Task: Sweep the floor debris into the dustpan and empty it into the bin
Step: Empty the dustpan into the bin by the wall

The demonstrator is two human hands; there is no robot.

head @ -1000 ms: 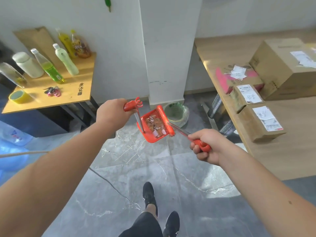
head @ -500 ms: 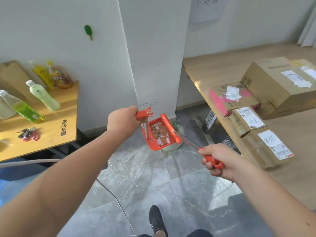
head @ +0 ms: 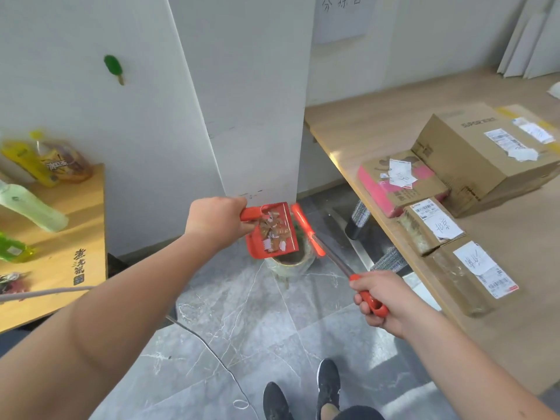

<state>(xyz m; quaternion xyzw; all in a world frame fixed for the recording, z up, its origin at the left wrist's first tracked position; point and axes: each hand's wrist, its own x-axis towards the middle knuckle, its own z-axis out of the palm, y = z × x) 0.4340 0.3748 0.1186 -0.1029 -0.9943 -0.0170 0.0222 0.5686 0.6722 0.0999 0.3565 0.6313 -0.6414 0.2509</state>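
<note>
Your left hand (head: pixel 216 222) grips the debris-filled dustpan (head: pixel 274 234) over the bin (head: pixel 289 263); your right hand (head: pixel 383 300) fingers wrap the broom (head: pixel 325 250) handle.

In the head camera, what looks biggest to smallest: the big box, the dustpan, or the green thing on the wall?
1. big box
2. dustpan
3. green thing
None look alike in size.

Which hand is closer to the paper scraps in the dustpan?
Left. The left hand grips the dustpan handle right beside the scraps; the right hand holds the brush's far handle end, well back.
</note>
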